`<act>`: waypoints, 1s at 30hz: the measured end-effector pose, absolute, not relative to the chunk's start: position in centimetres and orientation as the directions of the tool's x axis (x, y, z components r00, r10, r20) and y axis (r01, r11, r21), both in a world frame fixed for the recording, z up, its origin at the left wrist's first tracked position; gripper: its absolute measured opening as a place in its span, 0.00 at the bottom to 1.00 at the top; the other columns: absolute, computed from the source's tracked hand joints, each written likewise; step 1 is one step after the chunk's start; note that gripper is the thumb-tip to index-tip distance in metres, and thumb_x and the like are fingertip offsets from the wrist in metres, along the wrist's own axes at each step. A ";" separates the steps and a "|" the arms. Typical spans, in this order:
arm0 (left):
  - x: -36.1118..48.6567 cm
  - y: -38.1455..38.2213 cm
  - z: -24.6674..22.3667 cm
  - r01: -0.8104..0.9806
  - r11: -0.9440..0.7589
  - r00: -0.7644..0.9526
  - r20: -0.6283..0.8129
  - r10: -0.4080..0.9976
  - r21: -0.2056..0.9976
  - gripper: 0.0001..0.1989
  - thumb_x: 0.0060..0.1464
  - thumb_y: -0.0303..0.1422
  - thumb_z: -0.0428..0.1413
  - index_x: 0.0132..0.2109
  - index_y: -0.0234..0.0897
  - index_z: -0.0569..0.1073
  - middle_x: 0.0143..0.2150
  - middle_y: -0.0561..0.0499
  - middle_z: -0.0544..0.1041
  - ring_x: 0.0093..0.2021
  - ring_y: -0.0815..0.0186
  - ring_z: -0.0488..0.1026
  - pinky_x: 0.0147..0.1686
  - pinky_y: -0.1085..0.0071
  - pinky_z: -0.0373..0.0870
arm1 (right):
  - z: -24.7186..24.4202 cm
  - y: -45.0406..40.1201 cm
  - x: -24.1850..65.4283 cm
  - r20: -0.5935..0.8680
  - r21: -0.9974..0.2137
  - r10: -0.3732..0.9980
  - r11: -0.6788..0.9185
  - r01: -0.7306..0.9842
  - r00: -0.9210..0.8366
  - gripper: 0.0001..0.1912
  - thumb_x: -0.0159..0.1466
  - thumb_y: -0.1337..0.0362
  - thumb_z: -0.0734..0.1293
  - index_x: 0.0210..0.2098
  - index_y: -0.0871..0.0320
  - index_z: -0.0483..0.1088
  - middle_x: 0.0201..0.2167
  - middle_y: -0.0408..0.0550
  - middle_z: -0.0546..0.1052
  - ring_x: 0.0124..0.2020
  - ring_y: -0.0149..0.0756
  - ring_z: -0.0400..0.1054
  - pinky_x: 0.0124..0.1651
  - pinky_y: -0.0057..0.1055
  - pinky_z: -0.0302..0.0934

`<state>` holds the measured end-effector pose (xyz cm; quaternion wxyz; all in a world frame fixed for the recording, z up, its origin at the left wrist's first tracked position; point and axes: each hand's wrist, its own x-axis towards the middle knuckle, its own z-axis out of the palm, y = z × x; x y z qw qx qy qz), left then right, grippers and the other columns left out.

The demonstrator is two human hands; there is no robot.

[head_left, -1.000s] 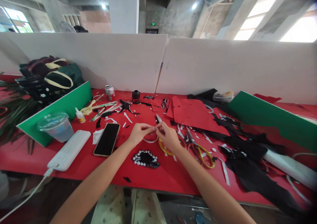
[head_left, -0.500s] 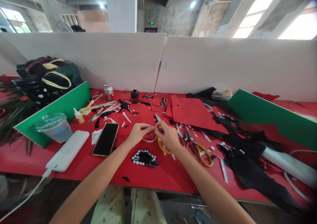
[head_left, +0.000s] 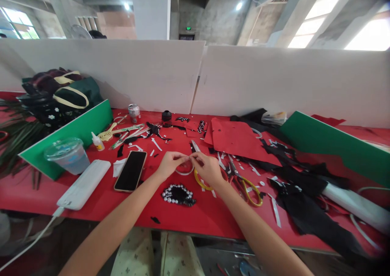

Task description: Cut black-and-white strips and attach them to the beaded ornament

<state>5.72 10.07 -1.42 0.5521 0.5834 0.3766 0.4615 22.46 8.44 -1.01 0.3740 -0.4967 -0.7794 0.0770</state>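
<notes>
My left hand (head_left: 171, 164) is closed in a pinch, thumb and forefinger pressed together. Its fingertips meet those of my right hand (head_left: 207, 168), also pinched. Whatever lies between the fingertips is too small to make out. A thin whitish loop (head_left: 184, 173) curves just below them; I cannot tell whether it is held or rests on the table. Nearer to me lies a black piece edged with silvery beads (head_left: 172, 199). Yellow-handled scissors (head_left: 250, 190) lie to the right of my right hand, and other yellow handles (head_left: 201, 181) show partly beneath it.
A phone (head_left: 131, 171), a white power bank (head_left: 83, 184) with a cable and a plastic tub (head_left: 67, 156) stand left. Red sheets (head_left: 240, 140), black fabric (head_left: 310, 207) and scraps spread right. Green dividers (head_left: 332, 152) flank the red table. A can (head_left: 134, 113) and black thread spool (head_left: 166, 118) stand behind.
My right hand's fingers have shifted slightly, straightening a little toward the left fingertips. The left hand stays nearly still, and the view has moved very slightly.
</notes>
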 end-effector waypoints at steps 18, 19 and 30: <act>5.6 10.0 -1.0 -0.122 -0.036 0.336 0.076 0.939 0.992 0.17 0.42 0.42 0.64 0.35 0.31 0.80 0.29 0.46 0.80 0.28 0.67 0.73 0.34 0.71 0.69 | -1.1 8.2 22.2 0.507 -0.375 0.839 0.422 0.825 -0.198 0.10 0.62 0.61 0.59 0.32 0.56 0.71 0.17 0.41 0.71 0.18 0.29 0.64 0.24 0.25 0.46; 5.6 10.0 -1.1 -0.120 -0.031 0.342 0.071 0.937 0.992 0.17 0.42 0.42 0.64 0.35 0.31 0.80 0.29 0.46 0.80 0.27 0.68 0.73 0.33 0.71 0.69 | -1.2 8.3 22.2 0.508 -0.364 0.837 0.421 0.831 -0.201 0.10 0.62 0.61 0.59 0.32 0.56 0.71 0.17 0.41 0.71 0.18 0.29 0.64 0.24 0.25 0.46; 5.5 10.2 -1.3 -0.142 0.021 0.356 0.031 0.934 0.990 0.18 0.42 0.42 0.64 0.36 0.31 0.79 0.31 0.46 0.80 0.27 0.68 0.74 0.33 0.72 0.70 | -1.7 8.6 22.0 0.539 -0.353 0.821 0.423 0.835 -0.188 0.09 0.62 0.63 0.58 0.34 0.56 0.69 0.18 0.40 0.71 0.18 0.29 0.63 0.23 0.25 0.45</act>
